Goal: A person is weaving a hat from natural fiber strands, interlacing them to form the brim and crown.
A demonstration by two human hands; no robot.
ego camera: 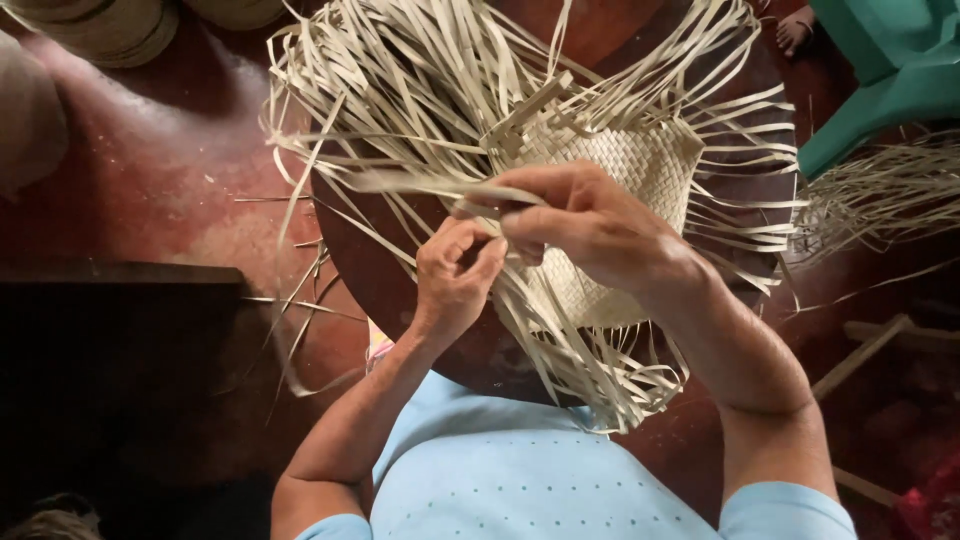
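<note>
Straw-coloured strips [400,110] are being spread out loosely over the left edge of the round dark-brown desk [350,260], and some thin ones are hanging down towards the red floor [160,170]. These free ends could be caught or bent if the work is being turned too quickly. Just right of them, the left hand [455,275] is being kept closed, its fingers pinched narrowly on a few strips, near the middle of the desk. The right hand [590,225] is being held just beside and partly over it, also closed on strips, with one long flat strip [420,183] being pulled to the left from its fingertips. If this strip is being pulled too hard, it could be torn or split, since the material looks thin and dry. Under and behind the right hand, the woven mat piece [650,165] is lying on the desk; its weave could be loosened if the pinch is slipping. Further right, more loose strips [750,180] are fanning over the desk edge towards a green plastic seat [890,80], where tangling is possible.
</note>
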